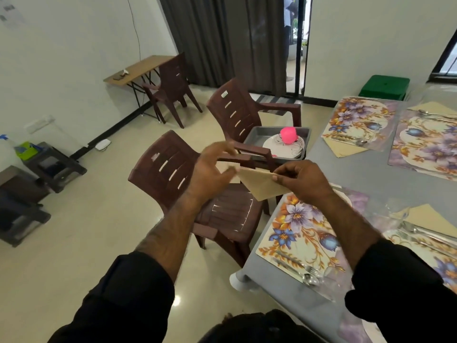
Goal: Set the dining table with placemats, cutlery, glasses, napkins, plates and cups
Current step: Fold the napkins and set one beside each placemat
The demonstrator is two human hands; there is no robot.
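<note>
The beige folded paper napkin is held in the air above the near brown plastic chair, just beside the edge of the grey worktop, and touches neither. The step in hand appears to be the napkin step: the napkin is being folded or straightened into a triangle before placement. The right hand pinches the napkin's upper right edge between thumb and forefinger. The left hand grips the opposite corner, fingers curled; the exact finger contact is hidden behind the hand. Both forearms are raised and converge in front of the body, sleeves pushed back. The near floral placemat carries cutlery at its near edge but shows no napkin, whereas the three other placemats each have a beige napkin beside them. The next move likely calls for lowering the napkin beside this placemat. A grey tray holding white plates and a pink cup rests on the far chair.
</note>
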